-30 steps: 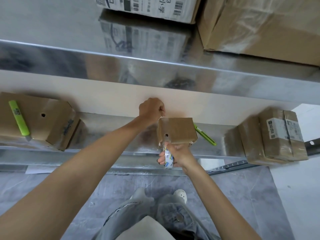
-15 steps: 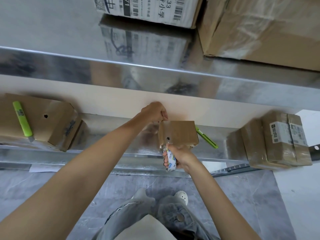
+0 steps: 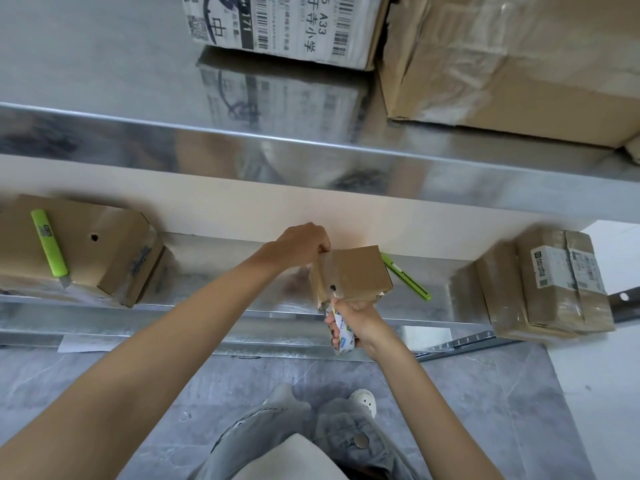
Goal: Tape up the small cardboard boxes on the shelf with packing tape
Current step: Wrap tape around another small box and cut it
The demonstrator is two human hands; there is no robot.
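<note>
A small brown cardboard box [image 3: 356, 271] with a round hole near its front left stands on the metal shelf [image 3: 214, 261] in the middle. My left hand [image 3: 304, 242] is curled at the box's far left corner and pinches the tape end there. My right hand [image 3: 356, 322] grips a roll of packing tape [image 3: 341, 332] with a white printed core, just below the box's front edge. A clear strip of tape runs along the left side of the box top between the two hands.
A larger box [image 3: 93, 247] with a green utility knife [image 3: 48, 242] on top sits at the left. Another green knife [image 3: 407, 277] lies right of the small box. Taped parcels [image 3: 550, 285] stand at the right. Big cartons [image 3: 512, 64] fill the upper shelf.
My left hand has dropped from behind the box onto its far left corner. The right hand with the roll stays at the front edge. The camera has shifted a little.
</note>
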